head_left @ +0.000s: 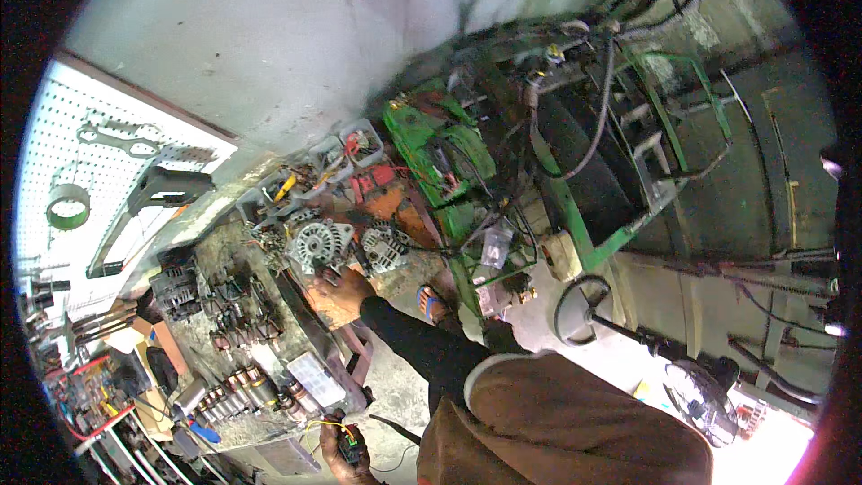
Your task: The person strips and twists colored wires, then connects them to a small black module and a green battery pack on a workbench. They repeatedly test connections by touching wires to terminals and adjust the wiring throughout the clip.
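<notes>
My right hand (343, 295), in a black sleeve, reaches to the lower edge of a silver alternator (319, 244) on the bench. Its fingers are curled there; what they grip is too small and dark to name. A second alternator (386, 247) lies to the right, with a dark handle-shaped piece (361, 259) between the two. Low in the picture, my left hand (339, 462) is closed round a small dark device (351, 445) with a green spot and yellow wires (329, 423). Just above it lies a white rectangular case (316, 381).
Several metal cylinders (235, 395) and dark parts (242, 310) cover the bench at left. A pegboard (90, 139) holds a wrench (118, 140). Small bins (361, 142) line the wall. A green metal frame (575, 233), wheel (581, 310) and fan (700, 402) stand right.
</notes>
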A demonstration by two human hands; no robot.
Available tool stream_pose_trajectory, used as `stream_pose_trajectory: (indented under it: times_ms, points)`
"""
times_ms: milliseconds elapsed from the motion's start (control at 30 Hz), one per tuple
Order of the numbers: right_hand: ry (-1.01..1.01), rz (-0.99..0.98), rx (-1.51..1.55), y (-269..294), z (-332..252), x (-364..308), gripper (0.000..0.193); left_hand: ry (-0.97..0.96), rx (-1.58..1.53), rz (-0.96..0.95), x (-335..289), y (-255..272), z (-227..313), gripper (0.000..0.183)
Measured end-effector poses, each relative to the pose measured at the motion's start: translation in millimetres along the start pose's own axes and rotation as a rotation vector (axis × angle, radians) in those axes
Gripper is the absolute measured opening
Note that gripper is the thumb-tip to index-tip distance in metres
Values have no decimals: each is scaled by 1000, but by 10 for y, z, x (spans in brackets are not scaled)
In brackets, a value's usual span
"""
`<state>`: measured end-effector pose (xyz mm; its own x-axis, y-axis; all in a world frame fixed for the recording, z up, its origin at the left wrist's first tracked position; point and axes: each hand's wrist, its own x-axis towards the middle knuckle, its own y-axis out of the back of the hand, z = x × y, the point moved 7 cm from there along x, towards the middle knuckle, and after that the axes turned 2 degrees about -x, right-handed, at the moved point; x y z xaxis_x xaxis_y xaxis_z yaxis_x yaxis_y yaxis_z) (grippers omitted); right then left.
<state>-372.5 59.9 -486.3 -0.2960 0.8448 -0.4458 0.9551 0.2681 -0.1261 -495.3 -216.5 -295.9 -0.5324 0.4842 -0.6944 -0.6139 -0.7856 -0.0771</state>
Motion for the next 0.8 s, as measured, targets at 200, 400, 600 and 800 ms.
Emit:
stream_pose_trajectory:
  times_ms: [200, 400, 600, 800]
  points:
    - [-35, 9, -578, 629, 197, -617, 53, 153, 5, -169, 40, -90, -88, 32]
    - [-270, 324, -675, 2133, 1164, -1688, 31, 85, -65, -227, 155, -510, -154, 33]
    - [-214, 340, -520, 2413, 848, -1810, 25, 164, -87, -267, 72, -604, -389, 28]
    - [-290, 496, 182, 2642, 1058, -1251, 62, 93, 120, -309, -246, -537, -384, 29]
